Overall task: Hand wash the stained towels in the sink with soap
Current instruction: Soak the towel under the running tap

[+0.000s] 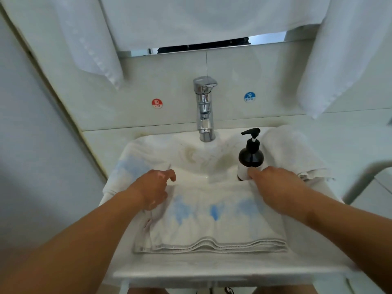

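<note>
- A white sink (pixel 191 160) sits against a tiled wall, with a chrome faucet (pixel 204 109) rising at the back of the basin; brownish marks show on the basin floor just in front of the faucet.
- A folded white towel (pixel 212 221) with blue stains lies across the front rim of the sink, its stitched hems facing the person.
- The left hand (pixel 153 188) rests on the left end of that towel, fingers loosely curled and the forefinger bent toward the basin; whether it actually pinches the cloth I cannot tell.
- The right hand (pixel 273 187) lies palm down on the towel's right far corner, fingers stretched out, with one fingertip touching the base of a dark soap pump bottle (pixel 251 154); it does not wrap around the bottle.
- The bottle stands upright inside the sink, right of the faucet, its black pump head pointing left.
- A second towel (pixel 131 164) with a pale blue stain is draped over the sink's left rim.
- A third, crumpled white towel (pixel 292 151) sits on the sink's right rim, just beside the bottle.
- On the wall, a red "HOT" sticker (pixel 157 103) is left of the faucet and a blue "COLD" sticker (pixel 249 96) is right of it.
- White cloths (pixel 212 18) hang above the faucet.
</note>
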`<state>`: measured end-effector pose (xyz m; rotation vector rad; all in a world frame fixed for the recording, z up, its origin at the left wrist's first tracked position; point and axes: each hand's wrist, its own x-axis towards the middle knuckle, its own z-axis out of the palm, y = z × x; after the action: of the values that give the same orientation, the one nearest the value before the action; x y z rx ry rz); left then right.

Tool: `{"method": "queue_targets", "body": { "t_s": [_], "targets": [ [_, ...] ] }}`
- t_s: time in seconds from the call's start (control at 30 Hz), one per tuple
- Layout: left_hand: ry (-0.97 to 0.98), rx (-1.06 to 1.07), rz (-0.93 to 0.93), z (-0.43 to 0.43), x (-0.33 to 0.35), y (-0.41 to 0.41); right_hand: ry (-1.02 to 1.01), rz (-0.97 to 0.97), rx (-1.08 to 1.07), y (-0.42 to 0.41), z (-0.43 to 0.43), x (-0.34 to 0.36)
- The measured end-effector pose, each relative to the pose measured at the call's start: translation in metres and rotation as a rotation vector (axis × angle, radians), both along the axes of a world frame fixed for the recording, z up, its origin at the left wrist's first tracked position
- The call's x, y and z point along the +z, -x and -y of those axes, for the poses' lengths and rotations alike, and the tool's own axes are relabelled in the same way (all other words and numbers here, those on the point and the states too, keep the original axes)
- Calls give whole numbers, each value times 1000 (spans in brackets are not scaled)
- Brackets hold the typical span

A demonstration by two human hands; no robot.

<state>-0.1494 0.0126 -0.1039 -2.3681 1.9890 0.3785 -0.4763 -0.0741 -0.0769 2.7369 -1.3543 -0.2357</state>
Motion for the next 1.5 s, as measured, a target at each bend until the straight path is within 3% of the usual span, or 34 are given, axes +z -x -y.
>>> {"method": "queue_targets", "body": {
  "t_s": [0.2, 0.27, 0.37, 0.43, 0.57, 0.8, 1.23, 1.37, 1.5],
  "targets": [
    [62, -77, -31, -3, -8, -4, 81, -25, -79, -3, -11, 14],
    [45, -114, -21, -4, -8, -4, 107, 174, -118, -10, -8, 37],
    [21, -120, -37, -4, -10, 0, 105, 756, -72, -26, -2, 84],
    [28, -107, -63, -5, -11, 2, 104, 954, 10, -40, 7, 112],
    [19, -89, -66, -10, -12, 5, 36, 977, 108, -72, 25, 140],
    [1, -88, -59, -9, -10, 6, 127, 956, 166, -92, 39, 147],
    [-51, -94, -79, -4, -9, 3, -201, 1162, -2, -91, 34, 160],
    [-56, -83, -81, -5, -10, 4, -199, 994, 29, -59, 9, 116],
    [-55, -78, -72, -6, -8, 6, -424, 294, 86, -27, -2, 46]
  ]
}}
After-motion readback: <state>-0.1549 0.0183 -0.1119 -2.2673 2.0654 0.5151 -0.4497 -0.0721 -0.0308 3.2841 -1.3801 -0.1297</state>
